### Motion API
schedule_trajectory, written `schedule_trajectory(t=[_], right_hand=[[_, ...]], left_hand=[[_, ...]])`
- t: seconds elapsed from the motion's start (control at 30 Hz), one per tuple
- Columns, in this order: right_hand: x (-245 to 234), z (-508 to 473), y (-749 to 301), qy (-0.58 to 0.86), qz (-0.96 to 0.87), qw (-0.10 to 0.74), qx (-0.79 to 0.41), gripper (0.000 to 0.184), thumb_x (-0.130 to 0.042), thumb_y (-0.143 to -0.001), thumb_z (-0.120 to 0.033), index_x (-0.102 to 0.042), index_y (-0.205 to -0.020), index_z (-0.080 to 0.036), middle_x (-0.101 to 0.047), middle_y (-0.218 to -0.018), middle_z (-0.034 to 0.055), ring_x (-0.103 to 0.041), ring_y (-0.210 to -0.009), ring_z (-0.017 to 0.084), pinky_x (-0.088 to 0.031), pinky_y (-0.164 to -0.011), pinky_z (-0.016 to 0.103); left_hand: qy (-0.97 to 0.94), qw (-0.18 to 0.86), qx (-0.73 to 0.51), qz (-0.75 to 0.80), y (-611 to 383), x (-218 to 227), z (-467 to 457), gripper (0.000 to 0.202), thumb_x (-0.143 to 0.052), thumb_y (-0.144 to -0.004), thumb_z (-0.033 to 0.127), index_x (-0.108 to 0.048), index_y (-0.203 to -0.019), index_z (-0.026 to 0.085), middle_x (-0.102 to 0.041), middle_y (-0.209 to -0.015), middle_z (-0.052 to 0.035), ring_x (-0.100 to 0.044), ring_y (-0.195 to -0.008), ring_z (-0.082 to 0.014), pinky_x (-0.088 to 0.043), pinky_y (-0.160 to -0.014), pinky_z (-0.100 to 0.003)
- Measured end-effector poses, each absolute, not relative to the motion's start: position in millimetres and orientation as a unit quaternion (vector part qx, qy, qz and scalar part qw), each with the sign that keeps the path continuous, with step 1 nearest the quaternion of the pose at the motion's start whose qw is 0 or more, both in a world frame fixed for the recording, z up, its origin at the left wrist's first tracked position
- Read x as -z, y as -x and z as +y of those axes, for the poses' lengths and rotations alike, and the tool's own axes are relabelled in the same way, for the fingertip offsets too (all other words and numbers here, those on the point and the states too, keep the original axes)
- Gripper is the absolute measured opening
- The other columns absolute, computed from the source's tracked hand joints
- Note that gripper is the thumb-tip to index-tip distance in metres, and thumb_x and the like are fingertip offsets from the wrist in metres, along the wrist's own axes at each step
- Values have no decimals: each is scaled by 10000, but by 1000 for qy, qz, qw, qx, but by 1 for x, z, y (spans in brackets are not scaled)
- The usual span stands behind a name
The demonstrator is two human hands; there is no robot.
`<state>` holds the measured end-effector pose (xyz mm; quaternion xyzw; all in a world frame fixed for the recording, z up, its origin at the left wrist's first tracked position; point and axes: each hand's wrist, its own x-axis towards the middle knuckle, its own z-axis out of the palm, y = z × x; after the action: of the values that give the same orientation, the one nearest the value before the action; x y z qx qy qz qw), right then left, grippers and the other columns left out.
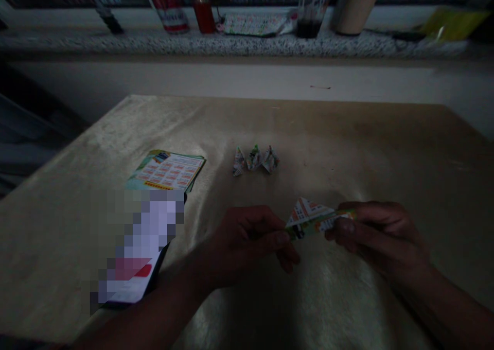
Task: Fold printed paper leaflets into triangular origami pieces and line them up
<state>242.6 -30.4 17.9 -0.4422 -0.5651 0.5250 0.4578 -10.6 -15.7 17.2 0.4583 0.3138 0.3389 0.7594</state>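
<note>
A partly folded piece of printed paper (312, 217) is held between both hands just above the table (347, 149). My left hand (250, 239) pinches its left end with thumb and fingers closed. My right hand (376, 234) pinches its right end in the same way. Beyond the hands, three small folded paper pieces (254, 160) lie side by side on the table.
A stack of printed paper slips (169, 171) lies at the left, with a blurred-out object (135, 247) in front of it. Behind the table runs a speckled ledge (231, 44) holding a red can (168, 5), a red bottle (204, 11), a glass (311, 10) and a cylinder (357, 5).
</note>
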Motion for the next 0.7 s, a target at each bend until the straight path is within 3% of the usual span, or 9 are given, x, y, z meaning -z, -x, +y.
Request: schedule_trajectory(t=[0.33, 0.57, 0.7], right_hand=[[-21, -29, -241, 425, -621, 444, -487, 261, -712, -915, -266, -767, -668, -203, -652, -574, 13, -586, -502, 135, -432, -448, 249], [-21, -32, -237, 396, -639, 439, -492, 260, -646, -966, -263, -789, -756, -214, -694, -628, 25, -656, -567, 158, -468, -487, 263], [-21, -32, -237, 385, -651, 436, -488, 278, -628, -985, -276, -772, -763, -192, -702, -645, 36, -640, -555, 142, -468, -491, 247]], left_hand=[[-624, 622, -270, 388, 11, -21, -13, 169, -676, -951, 310, -816, -1018, 243, -824, -1032, -8, -762, -985, -163, -542, -867, -231], [-638, 630, -255, 362, 11, -26, -11, 251, -618, -990, 320, -834, -906, 222, -833, -871, -1, -781, -851, -147, -556, -815, -219], [-668, 605, -252, 352, 15, -25, -10, 236, -615, -993, 301, -829, -938, 217, -833, -927, 4, -776, -887, -140, -551, -824, -211]])
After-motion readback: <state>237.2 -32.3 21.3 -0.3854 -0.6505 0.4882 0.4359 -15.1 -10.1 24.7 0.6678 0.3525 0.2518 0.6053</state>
